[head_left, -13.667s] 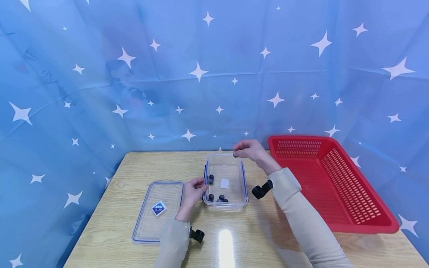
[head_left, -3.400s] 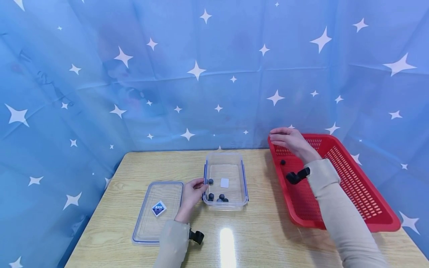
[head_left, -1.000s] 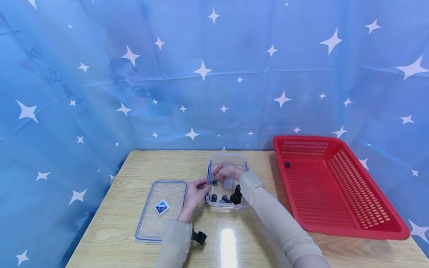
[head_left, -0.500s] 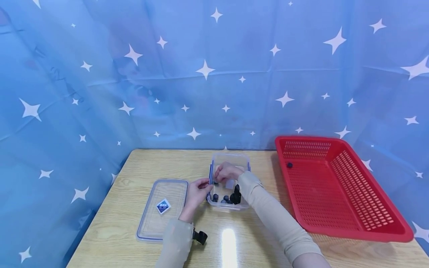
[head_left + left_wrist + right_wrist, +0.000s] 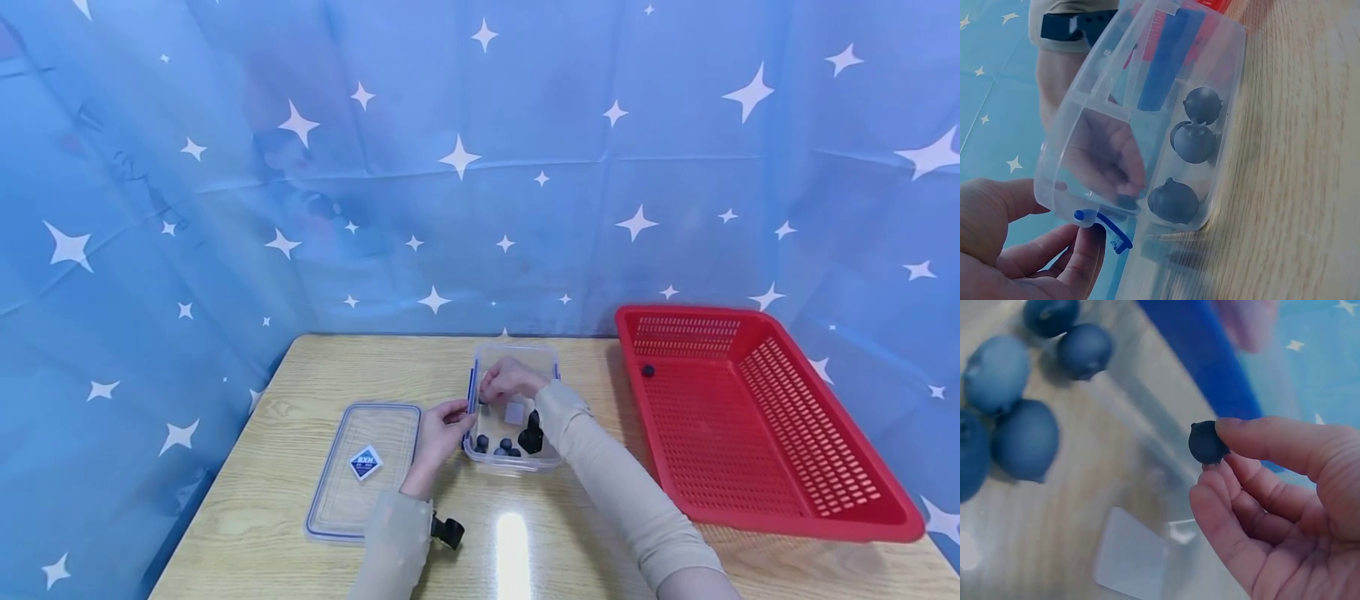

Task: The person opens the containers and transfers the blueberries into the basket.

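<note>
Pick step, apparently: right hand (image 5: 512,379) pinches round dark-blue berry (image 5: 1206,442) inside clear rectangular plastic box (image 5: 517,462), left hand (image 5: 441,432) pinches its side; next likely needs straight lift

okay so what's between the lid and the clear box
In the head view, the left hand lies between the lid and clear box, gripping the box's side.

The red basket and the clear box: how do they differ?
The red basket looks much larger than the clear box. The basket is opaque with slotted walls; the box has see-through walls without slots. One dark berry shows in the basket, but several are in the box. The left hand grips the box; neither hand touches the basket. Both are open-topped.
</note>
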Available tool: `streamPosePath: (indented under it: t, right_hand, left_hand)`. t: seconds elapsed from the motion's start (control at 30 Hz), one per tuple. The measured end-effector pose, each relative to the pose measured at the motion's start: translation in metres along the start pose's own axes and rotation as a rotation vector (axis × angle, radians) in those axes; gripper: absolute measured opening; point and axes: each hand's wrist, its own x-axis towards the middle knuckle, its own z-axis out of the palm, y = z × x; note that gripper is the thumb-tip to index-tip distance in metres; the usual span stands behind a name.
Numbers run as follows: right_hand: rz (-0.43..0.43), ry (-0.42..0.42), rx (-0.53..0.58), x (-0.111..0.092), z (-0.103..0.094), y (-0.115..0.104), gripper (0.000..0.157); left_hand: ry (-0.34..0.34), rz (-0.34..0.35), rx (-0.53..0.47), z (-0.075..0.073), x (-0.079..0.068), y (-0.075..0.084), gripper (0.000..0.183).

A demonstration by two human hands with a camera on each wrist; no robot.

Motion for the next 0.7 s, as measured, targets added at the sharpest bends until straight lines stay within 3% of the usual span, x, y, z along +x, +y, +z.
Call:
streamPosePath:
  t: [0.3,0.7]
  right_hand:
    - [0.01,0.018,0.081,-0.015,-0.037,-0.015,0.017]
    - [-0.08,0.056,0.116,-0.064,-0.098,-0.025,0.027]
  left_hand:
    - [-0.004,0.017,-0.003,0.001,-0.001,0.0,0.03]
    - [0.008,0.016,-0.014,0.002,-0.001,-0.002,0.03]
